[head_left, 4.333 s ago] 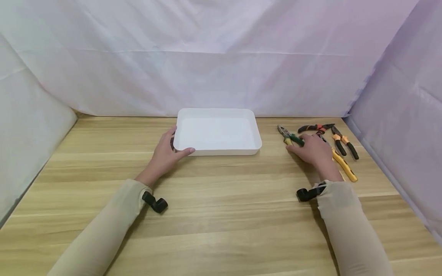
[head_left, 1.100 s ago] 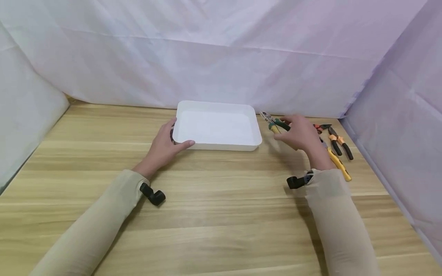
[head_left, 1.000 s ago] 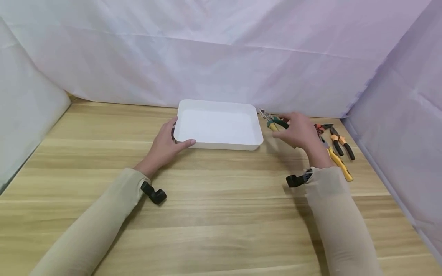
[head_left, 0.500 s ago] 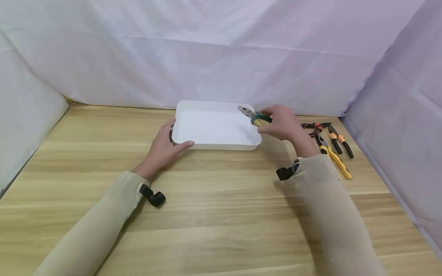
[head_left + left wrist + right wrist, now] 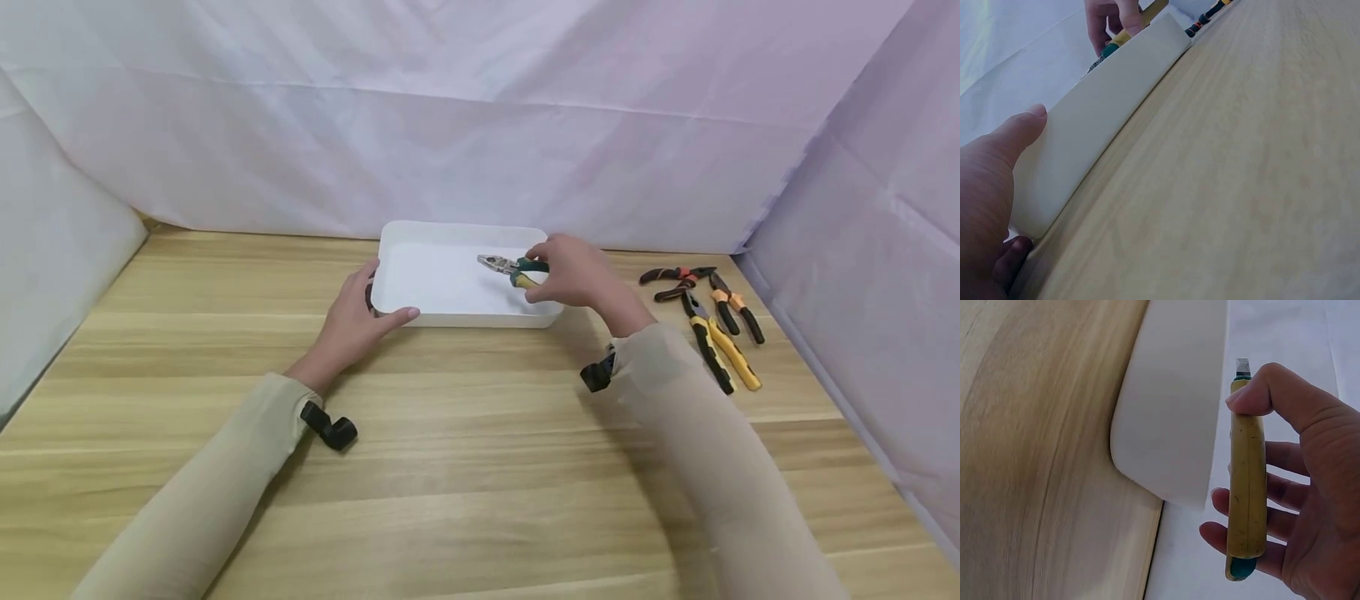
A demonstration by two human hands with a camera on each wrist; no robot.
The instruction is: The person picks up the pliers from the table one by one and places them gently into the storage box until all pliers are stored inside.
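A shallow white tray (image 5: 431, 283) stands at the back middle of the table. At its front left corner my left hand (image 5: 352, 321) holds it, thumb along the front wall and fingers on the left side. My right hand (image 5: 573, 271) grips combination pliers (image 5: 498, 264) by their green-and-yellow handles, above the tray's right half. The metal nose points left over the tray floor. In the right wrist view the thumb presses the yellow handle (image 5: 1247, 481), with the fingers curled behind it. The left wrist view shows the tray's front wall (image 5: 1094, 115) on the wood.
Right of the tray lie red-and-black pliers (image 5: 685, 275), orange-and-black pliers (image 5: 738, 308) and yellow-and-black long-nose pliers (image 5: 738, 358). White cloth (image 5: 450, 150) hangs behind the table (image 5: 480, 450) and at both sides.
My right hand has picked up the green-and-yellow pliers from the table's right side and carried them left, over the tray. My left hand has stayed at the tray's corner.
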